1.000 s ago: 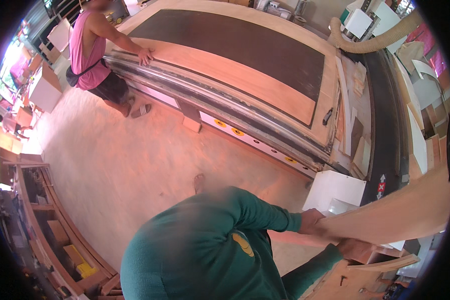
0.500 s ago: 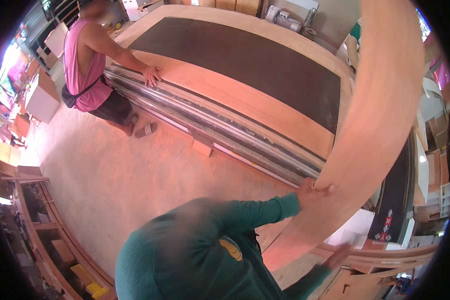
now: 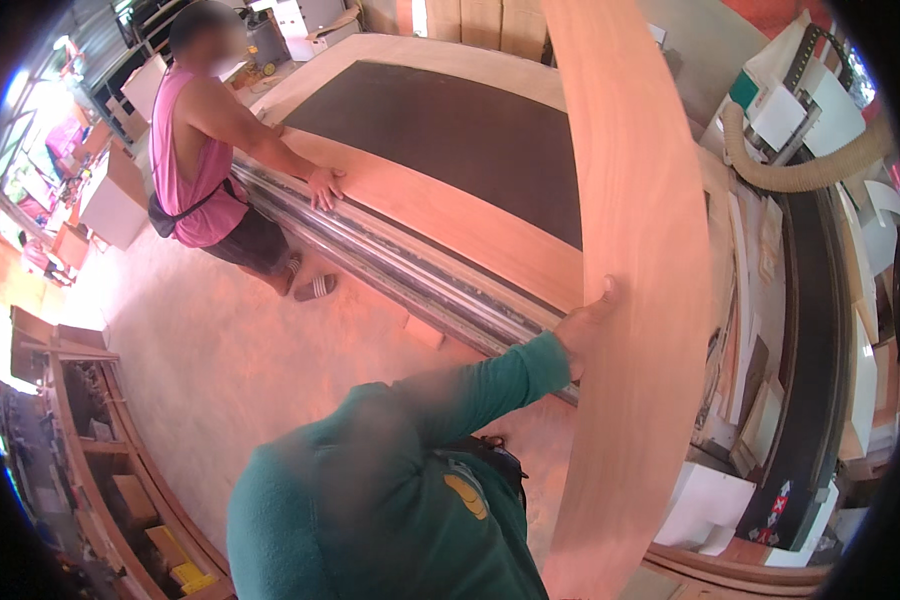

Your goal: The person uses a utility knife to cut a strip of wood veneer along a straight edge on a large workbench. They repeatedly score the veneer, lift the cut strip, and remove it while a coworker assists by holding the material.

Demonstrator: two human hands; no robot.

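Note:
A long, pale wooden board [image 3: 640,220] stands upright in front of me, running from the top of the view to the lower edge. My left hand [image 3: 588,325], at the end of a green sleeve, grips its left edge, the thumb lying on the broad face and the fingers hidden behind. My right hand is out of sight. Behind the board is a wide worktable [image 3: 515,75] with a dark sheet [image 3: 440,130] and a strip of wood [image 3: 440,215] on it.
A co-worker in a pink top [image 3: 195,150] rests a hand [image 3: 325,187] on the table's near side, by long metal rails [image 3: 400,275]. A ribbed hose [image 3: 810,178], a black track [image 3: 810,330] and offcuts stand at right. Wooden shelving [image 3: 120,450] lines the left.
The board has shifted left in the view and stands more upright, with my left hand still on its edge. My right hand, blurred near the lower right before, has gone out of view.

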